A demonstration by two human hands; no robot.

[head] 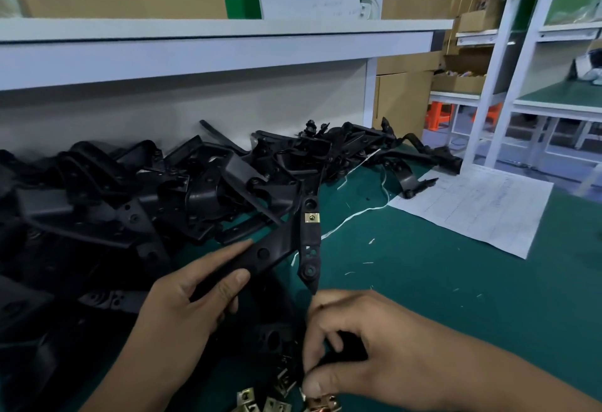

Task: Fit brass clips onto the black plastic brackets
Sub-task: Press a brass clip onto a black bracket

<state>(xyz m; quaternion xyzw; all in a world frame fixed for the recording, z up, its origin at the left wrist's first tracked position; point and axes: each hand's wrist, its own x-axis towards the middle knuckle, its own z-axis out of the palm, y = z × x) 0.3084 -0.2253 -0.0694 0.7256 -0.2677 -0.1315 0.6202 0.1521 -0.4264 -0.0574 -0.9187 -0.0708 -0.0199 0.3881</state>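
Note:
My left hand (182,307) grips a black plastic bracket (277,249) by its lower arm and holds it above the green table. One brass clip (311,217) sits on the bracket's upper arm. My right hand (365,356) is down at the front edge, fingers pinched on a loose brass clip (322,402). Several more brass clips (264,402) lie on the mat beside it.
A large heap of black brackets (136,190) covers the left and back of the green table (423,281). A printed paper sheet (482,206) lies at the right. White thread scraps (351,216) are scattered around. A white shelf (195,50) runs above; cardboard boxes stand behind.

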